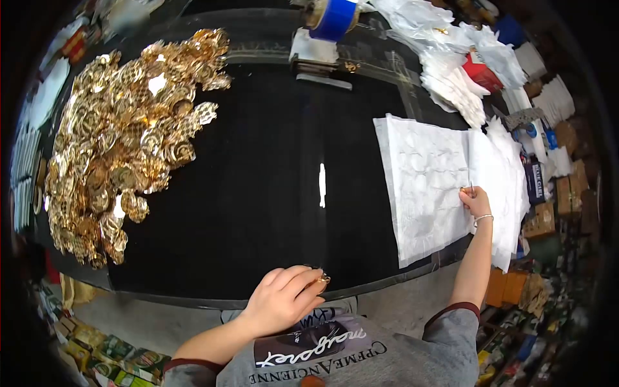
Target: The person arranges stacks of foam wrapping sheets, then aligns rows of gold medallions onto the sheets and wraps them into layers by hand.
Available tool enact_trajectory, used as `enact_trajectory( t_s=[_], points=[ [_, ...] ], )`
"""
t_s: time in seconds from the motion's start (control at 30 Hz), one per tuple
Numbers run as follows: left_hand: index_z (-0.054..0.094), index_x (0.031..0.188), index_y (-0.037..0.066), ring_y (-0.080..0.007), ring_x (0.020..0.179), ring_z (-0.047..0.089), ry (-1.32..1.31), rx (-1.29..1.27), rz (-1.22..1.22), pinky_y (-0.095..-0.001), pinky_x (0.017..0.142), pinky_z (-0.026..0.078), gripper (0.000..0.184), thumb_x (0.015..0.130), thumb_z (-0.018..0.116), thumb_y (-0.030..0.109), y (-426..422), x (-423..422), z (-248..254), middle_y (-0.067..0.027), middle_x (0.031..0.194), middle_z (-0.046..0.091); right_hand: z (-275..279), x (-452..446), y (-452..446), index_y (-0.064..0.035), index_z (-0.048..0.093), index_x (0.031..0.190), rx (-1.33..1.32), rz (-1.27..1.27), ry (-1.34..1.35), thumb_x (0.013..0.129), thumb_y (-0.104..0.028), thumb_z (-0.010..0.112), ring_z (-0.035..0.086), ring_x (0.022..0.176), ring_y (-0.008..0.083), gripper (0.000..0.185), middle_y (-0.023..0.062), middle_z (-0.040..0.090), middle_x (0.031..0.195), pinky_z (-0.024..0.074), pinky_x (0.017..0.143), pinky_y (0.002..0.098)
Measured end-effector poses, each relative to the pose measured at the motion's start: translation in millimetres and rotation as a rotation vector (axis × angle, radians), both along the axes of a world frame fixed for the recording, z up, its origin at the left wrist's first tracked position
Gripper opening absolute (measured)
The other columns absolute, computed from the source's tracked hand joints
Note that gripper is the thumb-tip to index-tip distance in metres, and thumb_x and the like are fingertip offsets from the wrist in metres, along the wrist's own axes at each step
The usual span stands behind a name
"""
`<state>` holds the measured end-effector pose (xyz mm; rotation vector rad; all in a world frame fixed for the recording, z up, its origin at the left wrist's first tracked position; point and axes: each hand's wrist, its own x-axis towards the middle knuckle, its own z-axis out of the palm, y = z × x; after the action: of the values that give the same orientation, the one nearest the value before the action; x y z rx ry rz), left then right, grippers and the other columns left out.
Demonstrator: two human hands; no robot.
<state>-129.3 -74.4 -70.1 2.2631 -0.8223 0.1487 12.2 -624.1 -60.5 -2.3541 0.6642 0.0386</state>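
My left hand (287, 297) is at the table's near edge, its fingers curled round a small shiny gold-coloured piece (324, 279); most of that piece is hidden. To the right, my right hand (477, 201) pinches thumb and finger together at the right edge of a thin white sheet (429, 187). The sheet is creased in rows and lies flat. Whether something small is also between those fingertips, I cannot tell. A large heap of round gold-coloured metal pieces (122, 142) covers the left side of the table.
The black tabletop (258, 174) lies between heap and sheet. More white sheets (500, 187) are at the right edge, with crumpled white plastic bags (445, 64) behind. A blue tape roll (334, 19) stands at the back. Boxes (570, 190) crowd the right.
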Motion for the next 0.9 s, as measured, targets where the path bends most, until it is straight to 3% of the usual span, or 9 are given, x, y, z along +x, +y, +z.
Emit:
enact_trajectory(
  t_s=[0.17, 0.3, 0.37, 0.47, 0.53, 0.57, 0.7, 0.9],
  points=[
    [0.066, 0.106, 0.010, -0.0156, 0.105, 0.057, -0.029, -0.013, -0.001, -0.0279, 0.082, 0.042, 0.029, 0.081, 0.071, 0.023, 1.9, 0.3, -1.2, -0.0015, 0.118, 0.062, 2.3, -0.7, 0.3, 0.0009, 0.058, 0.087, -0.131, -0.011, -0.057, 0.081, -0.007, 0.072, 0.051, 0.051, 0.0110, 0.017, 0.0057, 0.057, 0.069, 0.0427, 0.047, 0.0215],
    [0.067, 0.105, 0.010, -0.0159, 0.103, 0.059, -0.054, -0.022, 0.015, -0.0278, 0.081, 0.043, 0.028, 0.080, 0.072, 0.021, 2.0, 2.5, -4.8, -0.0017, 0.117, 0.063, 45.9, -20.6, 114.1, 0.0015, 0.061, 0.092, -0.161, -0.023, -0.319, 0.083, -0.006, 0.069, 0.055, 0.051, 0.0104, 0.014, 0.0066, 0.062, 0.070, 0.0399, 0.045, 0.0190],
    [0.067, 0.104, 0.009, -0.0160, 0.103, 0.059, -0.070, -0.022, 0.004, -0.0278, 0.081, 0.044, 0.027, 0.080, 0.072, 0.020, 1.4, 1.6, -6.2, -0.0019, 0.117, 0.064, 54.2, -42.0, 194.3, 0.0017, 0.065, 0.098, 0.113, -0.060, -0.445, 0.084, -0.007, 0.067, 0.059, 0.054, 0.0094, 0.016, 0.0082, 0.067, 0.075, 0.0387, 0.044, 0.0160],
    [0.068, 0.103, 0.009, -0.0162, 0.102, 0.059, -0.069, -0.024, -0.019, -0.0276, 0.080, 0.044, 0.026, 0.079, 0.072, 0.019, 0.4, 3.1, -5.5, -0.0022, 0.118, 0.064, 35.0, -75.4, 264.4, 0.0022, 0.064, 0.099, 0.460, 0.213, -0.252, 0.085, 0.000, 0.065, 0.067, 0.064, 0.0140, 0.014, 0.0107, 0.068, 0.084, 0.0461, 0.047, 0.0168],
    [0.068, 0.102, 0.009, -0.0164, 0.101, 0.060, -0.072, -0.026, -0.019, -0.0274, 0.079, 0.044, 0.025, 0.079, 0.072, 0.019, 1.5, 3.0, -4.8, -0.0024, 0.118, 0.064, 26.0, -82.0, 302.8, 0.0034, 0.065, 0.089, 0.582, 0.255, -0.133, 0.081, 0.006, 0.066, 0.066, 0.062, 0.0141, 0.008, 0.0089, 0.067, 0.082, 0.0462, 0.048, 0.0183],
    [0.068, 0.102, 0.009, -0.0164, 0.101, 0.060, -0.069, -0.021, -0.018, -0.0274, 0.079, 0.044, 0.025, 0.079, 0.072, 0.019, 2.5, 2.9, -4.6, -0.0024, 0.118, 0.064, 20.4, -83.6, 308.0, 0.0031, 0.066, 0.080, 0.494, 0.295, -0.099, 0.080, 0.006, 0.067, 0.065, 0.059, 0.0142, 0.004, 0.0069, 0.064, 0.077, 0.0454, 0.048, 0.0187],
    [0.068, 0.101, 0.009, -0.0163, 0.102, 0.059, -0.041, -0.016, -0.006, -0.0270, 0.078, 0.044, 0.025, 0.079, 0.072, 0.019, 2.7, 3.1, -4.0, -0.0027, 0.120, 0.064, 5.2, -85.0, 294.5, 0.0005, 0.064, 0.074, 0.020, 0.463, -0.218, 0.076, -0.003, 0.075, 0.042, 0.045, 0.0116, 0.012, 0.0035, 0.059, 0.062, 0.0358, 0.044, 0.0246],
    [0.069, 0.101, 0.009, -0.0162, 0.101, 0.059, -0.043, -0.010, 0.004, -0.0270, 0.078, 0.044, 0.025, 0.079, 0.072, 0.019, 0.3, 2.0, -5.8, -0.0028, 0.121, 0.064, 17.4, -93.6, 329.0, 0.0005, 0.063, 0.073, 0.256, 0.375, -0.118, 0.080, -0.004, 0.072, 0.041, 0.045, 0.0091, 0.013, 0.0020, 0.057, 0.059, 0.0327, 0.043, 0.0223]
  ],
)
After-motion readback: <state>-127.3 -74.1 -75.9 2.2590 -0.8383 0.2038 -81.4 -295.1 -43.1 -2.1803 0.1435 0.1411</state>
